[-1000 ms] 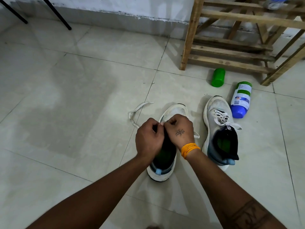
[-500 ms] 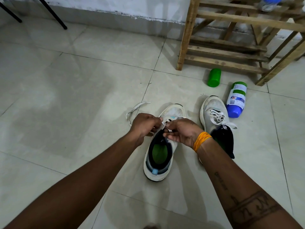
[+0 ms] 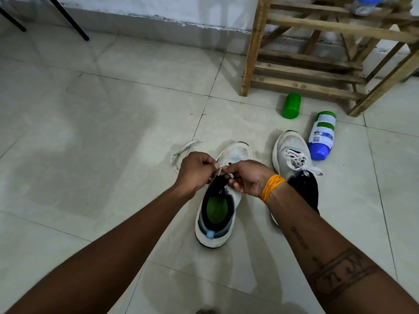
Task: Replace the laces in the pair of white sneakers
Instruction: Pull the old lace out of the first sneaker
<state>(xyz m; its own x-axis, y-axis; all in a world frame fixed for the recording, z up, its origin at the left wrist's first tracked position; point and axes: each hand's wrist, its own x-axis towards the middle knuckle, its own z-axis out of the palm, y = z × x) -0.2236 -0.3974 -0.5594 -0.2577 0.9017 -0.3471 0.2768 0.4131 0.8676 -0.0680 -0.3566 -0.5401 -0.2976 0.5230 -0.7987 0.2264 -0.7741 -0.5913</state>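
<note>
Landmark: the near sneaker, standing on the tiled floor with its heel toward the person and its green insole showing.
Left hand: over the sneaker's left upper edge, fingers curled, its grip pinching a short piece of the white lace against the thumb.
Right hand: over the sneaker's right upper edge, fingers curled in a pinch on the lace end by the top eyelets; an orange band sits at the wrist.
Lace: its loose length trails in a loop on the floor just left of the sneaker's toe; the part between the two hands is mostly hidden by fingers.
Other sneaker: just right of the landmark, already laced, with white loops lying over its tongue.
Bottle: lying on its side beyond and right of the laced sneaker, blue base nearest.
Green cap: on the floor farther off, beside the foot of the wooden rack.
Stage: judged from the bare toe area, lacing of the near sneaker looks only partly done.
Risk, slip: the lace tip is small and pinched lightly, so a tug could pull it out of the eyelet.
Risk, uneven ends: with so much slack on the left, the two ends may finish unequal.
Risk, twist: the flat lace could turn over in an eyelet, as fingers hide it.
</note>
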